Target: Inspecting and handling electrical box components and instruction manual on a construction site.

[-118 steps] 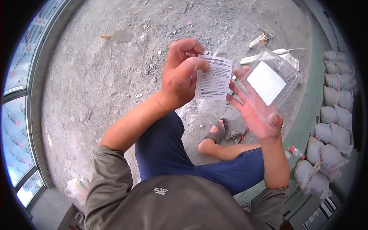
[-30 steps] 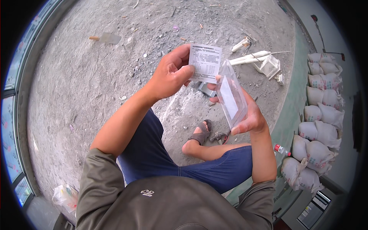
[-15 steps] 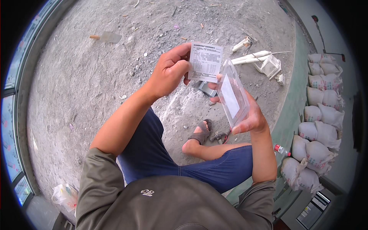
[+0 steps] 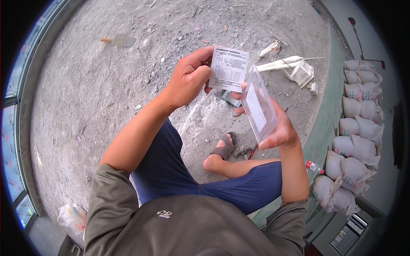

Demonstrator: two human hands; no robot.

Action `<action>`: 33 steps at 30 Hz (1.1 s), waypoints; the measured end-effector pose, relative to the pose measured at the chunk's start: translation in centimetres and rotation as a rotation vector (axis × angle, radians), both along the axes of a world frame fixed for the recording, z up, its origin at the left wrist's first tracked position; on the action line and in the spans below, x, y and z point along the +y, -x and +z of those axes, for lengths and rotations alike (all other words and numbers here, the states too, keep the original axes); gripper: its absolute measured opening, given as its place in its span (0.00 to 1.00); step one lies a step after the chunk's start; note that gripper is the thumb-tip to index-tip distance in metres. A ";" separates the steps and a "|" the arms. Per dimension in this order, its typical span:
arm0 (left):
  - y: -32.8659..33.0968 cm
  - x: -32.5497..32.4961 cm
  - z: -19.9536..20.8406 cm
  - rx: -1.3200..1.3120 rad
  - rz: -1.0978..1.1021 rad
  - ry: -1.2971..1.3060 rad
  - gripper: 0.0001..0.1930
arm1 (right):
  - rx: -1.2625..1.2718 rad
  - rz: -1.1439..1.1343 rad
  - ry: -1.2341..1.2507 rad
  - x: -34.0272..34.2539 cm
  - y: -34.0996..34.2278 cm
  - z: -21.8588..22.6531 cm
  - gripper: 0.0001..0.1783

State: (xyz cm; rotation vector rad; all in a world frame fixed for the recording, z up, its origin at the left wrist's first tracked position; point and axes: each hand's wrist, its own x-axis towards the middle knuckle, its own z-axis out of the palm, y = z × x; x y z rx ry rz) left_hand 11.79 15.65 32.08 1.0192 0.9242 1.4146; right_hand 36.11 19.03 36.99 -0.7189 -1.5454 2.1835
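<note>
Just before 12 o'clock, the left hand has fingertips tucked out of sight behind the printed sheet, whose smallest lines are too fine to read. Toward 1 o'clock, a grey object is partly covered by that sheet and the fingers of the right hand; its kind cannot be told. Between 2 and 3 o'clock, the clear case covers part of the right palm. At 8 o'clock, the contents of a plastic bag are unclear. The lower edge cuts off the shirt at 6 o'clock.
</note>
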 end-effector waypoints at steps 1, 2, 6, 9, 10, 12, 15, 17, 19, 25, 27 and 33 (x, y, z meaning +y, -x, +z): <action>0.0 0.0 0.0 -0.013 0.000 0.000 0.26 | -0.003 0.011 -0.009 0.0 0.0 0.0 0.72; 0.0 0.0 0.0 -0.014 0.000 0.001 0.26 | -0.005 0.023 -0.018 0.0 0.0 0.0 0.72; 0.1 0.0 0.0 -0.018 0.006 0.000 0.26 | -0.004 0.023 -0.015 0.0 -0.1 -0.2 0.72; 0.1 -0.1 0.0 -0.015 0.019 0.008 0.25 | 0.004 0.016 -0.019 0.0 0.1 -0.1 0.72; 0.0 -0.1 0.0 -0.022 0.028 0.014 0.25 | -0.002 0.017 -0.016 0.0 0.1 -0.1 0.72; 0.0 -0.1 0.0 -0.031 0.024 0.015 0.25 | -0.008 0.015 -0.014 0.0 0.1 0.0 0.72; -0.1 -0.1 -0.1 -0.036 0.025 0.016 0.24 | -0.016 0.014 -0.005 0.0 0.0 0.0 0.72; -0.1 -0.1 -0.2 -0.033 0.028 0.016 0.23 | -0.005 0.016 -0.010 0.0 -0.1 -0.1 0.72; -0.1 -0.1 -0.2 -0.068 0.024 0.015 0.23 | -0.002 0.016 -0.010 0.0 -0.1 -0.1 0.72; -0.4 0.0 0.0 -0.054 0.037 0.026 0.23 | 0.003 0.020 -0.010 0.1 -0.3 -0.1 0.72; -0.5 0.0 -0.1 -0.057 0.035 0.021 0.23 | 0.009 0.020 -0.005 0.1 -0.3 -0.1 0.72; -0.4 0.1 -0.1 -0.039 0.020 0.020 0.23 | 0.009 0.012 -0.012 -0.1 -0.5 -0.2 0.72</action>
